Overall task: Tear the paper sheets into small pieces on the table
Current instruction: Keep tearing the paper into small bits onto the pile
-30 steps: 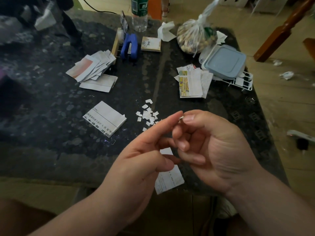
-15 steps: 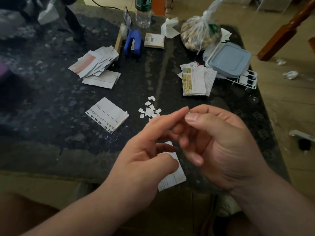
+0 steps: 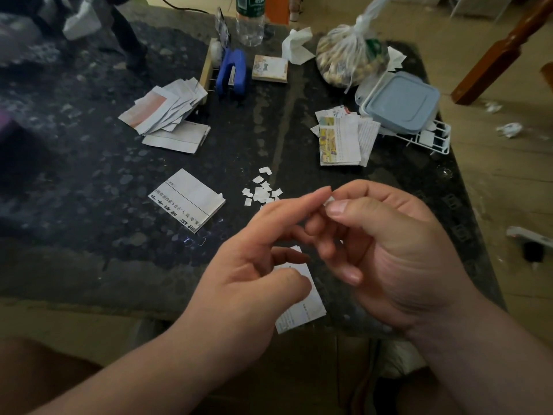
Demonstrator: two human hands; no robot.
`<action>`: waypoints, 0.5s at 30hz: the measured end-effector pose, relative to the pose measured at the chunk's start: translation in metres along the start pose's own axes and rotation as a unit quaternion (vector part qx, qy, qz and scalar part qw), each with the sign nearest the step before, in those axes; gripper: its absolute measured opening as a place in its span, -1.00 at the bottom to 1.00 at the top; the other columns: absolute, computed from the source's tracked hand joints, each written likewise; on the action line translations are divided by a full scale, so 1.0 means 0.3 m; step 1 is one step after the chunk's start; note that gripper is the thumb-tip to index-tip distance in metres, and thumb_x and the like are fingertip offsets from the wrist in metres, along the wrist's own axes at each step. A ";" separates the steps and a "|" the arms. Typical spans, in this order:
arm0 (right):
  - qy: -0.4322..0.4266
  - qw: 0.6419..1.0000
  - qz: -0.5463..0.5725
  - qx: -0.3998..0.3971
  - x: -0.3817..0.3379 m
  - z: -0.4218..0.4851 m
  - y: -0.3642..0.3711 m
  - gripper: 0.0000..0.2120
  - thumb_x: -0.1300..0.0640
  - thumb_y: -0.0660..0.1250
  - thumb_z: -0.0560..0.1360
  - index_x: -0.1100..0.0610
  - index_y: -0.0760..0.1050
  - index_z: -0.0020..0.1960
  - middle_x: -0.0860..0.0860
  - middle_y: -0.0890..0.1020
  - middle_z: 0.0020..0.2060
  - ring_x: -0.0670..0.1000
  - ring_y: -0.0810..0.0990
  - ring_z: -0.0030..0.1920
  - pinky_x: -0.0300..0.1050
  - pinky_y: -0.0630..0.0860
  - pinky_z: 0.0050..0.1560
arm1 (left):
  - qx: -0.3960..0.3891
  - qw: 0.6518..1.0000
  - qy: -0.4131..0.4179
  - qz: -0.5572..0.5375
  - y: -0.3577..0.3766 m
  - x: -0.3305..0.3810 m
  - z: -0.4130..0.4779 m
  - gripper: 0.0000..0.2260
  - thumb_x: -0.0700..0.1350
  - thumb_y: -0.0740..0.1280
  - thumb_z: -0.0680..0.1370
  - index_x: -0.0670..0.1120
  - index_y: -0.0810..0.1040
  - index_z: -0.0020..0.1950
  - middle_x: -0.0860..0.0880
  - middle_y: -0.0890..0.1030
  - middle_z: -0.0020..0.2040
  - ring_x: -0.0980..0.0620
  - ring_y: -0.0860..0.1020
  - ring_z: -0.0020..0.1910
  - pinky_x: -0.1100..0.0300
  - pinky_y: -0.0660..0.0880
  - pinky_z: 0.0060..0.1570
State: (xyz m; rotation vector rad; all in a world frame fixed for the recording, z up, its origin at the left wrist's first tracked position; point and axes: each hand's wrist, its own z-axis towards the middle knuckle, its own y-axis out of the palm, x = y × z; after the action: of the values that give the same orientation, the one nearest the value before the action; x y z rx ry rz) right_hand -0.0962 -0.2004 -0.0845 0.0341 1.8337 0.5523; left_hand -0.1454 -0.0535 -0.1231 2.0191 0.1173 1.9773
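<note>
– Pinching anything, was either hand?
– The right hand (image 3: 389, 250) pinched a tiny scrap (image 3: 330, 201) between thumb and forefinger. The left hand (image 3: 248, 274) was relaxed, its straight forefinger touching the scrap.
– And the paper?
– The scrap was above the table (image 3: 89, 205). Torn pieces (image 3: 261, 191) lay just beyond the hands, one sheet (image 3: 302, 310) under them at the near edge, a folded sheet (image 3: 188, 200) to the left.

The near-left part of the table (image 3: 74, 181) lies bare, and an open lane runs up its middle between the folded sheet (image 3: 187, 200) and the right paper stack (image 3: 341, 139), broken only by torn scraps (image 3: 260, 191). A stapler (image 3: 232, 71), bottle (image 3: 250, 25), tied bag (image 3: 350, 61) and lidded box (image 3: 401, 103) crowd the far edge.
</note>
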 end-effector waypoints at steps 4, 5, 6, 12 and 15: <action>-0.005 0.999 -0.048 -0.009 -0.004 -0.002 -0.002 -0.80 0.27 0.30 0.39 0.11 0.63 -0.33 0.19 0.65 -0.35 0.01 0.53 -0.47 -0.30 0.29 -0.60 | 0.020 0.999 0.006 -0.039 -0.005 0.001 0.003 -0.47 -0.19 0.33 0.30 -0.04 0.67 0.28 -0.07 0.57 -0.01 -0.10 0.54 0.04 -0.10 0.43 0.13; -0.004 0.998 -0.065 -0.013 -0.006 -0.002 -0.004 -0.80 0.27 0.30 0.39 0.10 0.63 -0.34 0.18 0.66 -0.34 0.01 0.55 -0.47 -0.29 0.30 -0.61 | 0.029 0.998 0.004 -0.047 -0.007 0.003 0.003 -0.51 -0.18 0.33 0.30 -0.04 0.70 0.22 -0.07 0.58 -0.03 -0.08 0.55 0.02 -0.09 0.44 0.13; -0.004 0.997 -0.081 -0.017 -0.007 -0.002 -0.006 -0.80 0.27 0.31 0.39 0.09 0.64 -0.33 0.18 0.68 -0.33 0.01 0.56 -0.46 -0.27 0.31 -0.61 | 0.038 0.998 0.000 -0.050 -0.010 0.005 0.004 -0.55 -0.16 0.33 0.30 -0.02 0.73 0.17 -0.07 0.59 -0.05 -0.05 0.56 0.01 -0.08 0.45 0.13; -0.026 0.988 -0.147 -0.031 -0.010 -0.003 -0.011 -0.84 0.25 0.36 0.42 0.08 0.66 -0.27 0.18 0.69 -0.33 0.03 0.62 -0.45 -0.25 0.35 -0.59 | 0.073 0.997 0.008 -0.031 -0.024 0.015 0.009 -0.71 -0.13 0.40 0.38 -0.06 0.76 0.06 -0.14 0.66 0.06 -0.12 0.62 0.12 -0.09 0.53 0.26; -0.042 0.980 -0.190 -0.026 -0.009 -0.004 -0.017 -0.87 0.21 0.39 0.43 0.05 0.67 -0.25 0.16 0.66 -0.42 0.12 0.59 -0.48 -0.22 0.38 -0.57 | 0.093 0.995 0.021 -0.009 -0.028 0.018 0.014 -0.80 -0.11 0.45 0.43 -0.06 0.76 0.02 -0.12 0.69 0.11 -0.14 0.64 0.19 -0.04 0.56 0.21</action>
State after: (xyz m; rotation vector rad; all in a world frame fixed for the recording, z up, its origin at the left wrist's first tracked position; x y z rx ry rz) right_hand -0.0952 -0.2062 -0.0837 -0.3191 1.6867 0.3229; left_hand -0.1396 -0.0447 -0.1204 2.0800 0.3393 2.0646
